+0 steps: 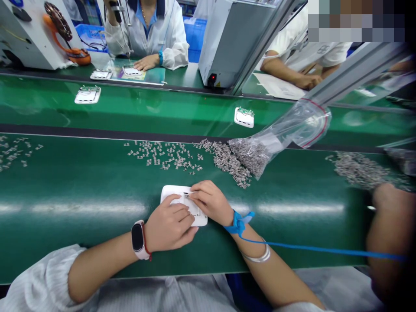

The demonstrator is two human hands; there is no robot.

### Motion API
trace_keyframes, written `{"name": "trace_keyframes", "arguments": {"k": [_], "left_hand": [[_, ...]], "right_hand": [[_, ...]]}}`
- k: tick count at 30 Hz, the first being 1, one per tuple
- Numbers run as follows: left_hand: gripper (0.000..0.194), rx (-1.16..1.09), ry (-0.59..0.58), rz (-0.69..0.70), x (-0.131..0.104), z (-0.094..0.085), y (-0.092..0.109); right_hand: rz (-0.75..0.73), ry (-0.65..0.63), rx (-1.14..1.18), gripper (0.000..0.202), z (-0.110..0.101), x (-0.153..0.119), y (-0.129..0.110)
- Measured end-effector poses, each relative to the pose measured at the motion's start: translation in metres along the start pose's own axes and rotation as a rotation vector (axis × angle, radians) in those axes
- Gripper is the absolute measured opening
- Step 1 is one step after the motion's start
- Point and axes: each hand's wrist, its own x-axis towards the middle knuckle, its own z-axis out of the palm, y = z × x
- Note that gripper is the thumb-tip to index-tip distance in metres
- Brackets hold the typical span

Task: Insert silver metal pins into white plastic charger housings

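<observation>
A white plastic casing (169, 190) with rounded corners lies on the green work surface in front of me. My left hand (172, 223) is closed on it, fingers across its face and thumb along the near edge. At the casing's upper part, beside a small dark slot, the fingertips of my right hand (211, 201) are pinched together. Whatever sits between them is too small to make out. Beyond my hands are scattered small metal clips (159, 154), thickening into a pile (227, 162) to the right.
A clear zip bag (276, 138) of metal pieces lies open by the pile. White casings with green boards (87, 94) (243, 117) rest on the green strip behind. A blue wrist cord (318, 249) runs right from my wrist. A co-worker's arm (388, 229) is at right; another person works opposite.
</observation>
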Motion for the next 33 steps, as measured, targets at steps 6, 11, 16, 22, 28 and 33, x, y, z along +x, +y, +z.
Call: {"name": "trace_keyframes", "arguments": {"k": [6,11,16,22,28,33], "left_hand": [[0.031,0.11,-0.054,-0.055,0.004,-0.006,-0.004],[0.041,0.15,-0.116,-0.089,0.002,-0.005,-0.006],[0.041,0.147,-0.144,-0.099,0.001,-0.003,-0.005],[0.041,0.145,-0.151,-0.093,0.002,-0.004,-0.005],[0.034,0.133,-0.082,0.026,0.001,-0.003,-0.005],[0.031,0.109,-0.097,0.083,-0.001,-0.002,-0.006]], "right_hand": [[-0.042,0.041,-0.052,0.007,-0.005,-0.006,0.002],[-0.045,0.042,-0.08,0.008,-0.005,-0.005,0.0],[-0.023,0.003,-0.092,0.011,-0.004,-0.005,-0.002],[0.011,-0.057,-0.173,0.013,-0.005,-0.003,-0.008],[0.123,-0.04,-0.033,0.014,-0.005,-0.001,-0.008],[0.189,-0.039,-0.019,0.018,-0.002,0.0,-0.006]]}}
